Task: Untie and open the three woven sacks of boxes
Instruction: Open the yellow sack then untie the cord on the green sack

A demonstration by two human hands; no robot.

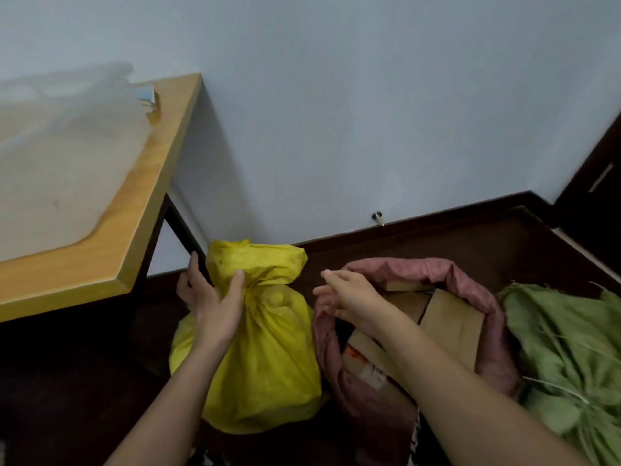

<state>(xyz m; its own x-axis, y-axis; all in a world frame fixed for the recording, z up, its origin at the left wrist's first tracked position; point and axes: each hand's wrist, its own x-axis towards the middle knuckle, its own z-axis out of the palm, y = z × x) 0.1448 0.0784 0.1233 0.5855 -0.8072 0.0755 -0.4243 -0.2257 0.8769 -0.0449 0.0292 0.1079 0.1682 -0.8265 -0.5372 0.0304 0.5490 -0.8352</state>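
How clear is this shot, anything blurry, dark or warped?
Head view: dim, soft light; the floor under the table is nearly black. The pale object on the table is smeared with blur. Wide-angle distortion bends the baseboard and table edge. The yellow sack and both hands read clearly.

Three sacks stand in a row on the dark floor before the wall: the yellow woven sack (265, 358) left, the open pink woven sack (484, 331) in the middle with brown cardboard boxes (453, 324) inside, the green woven sack (564, 358) right. The wooden table (134, 237) stands left of the row.
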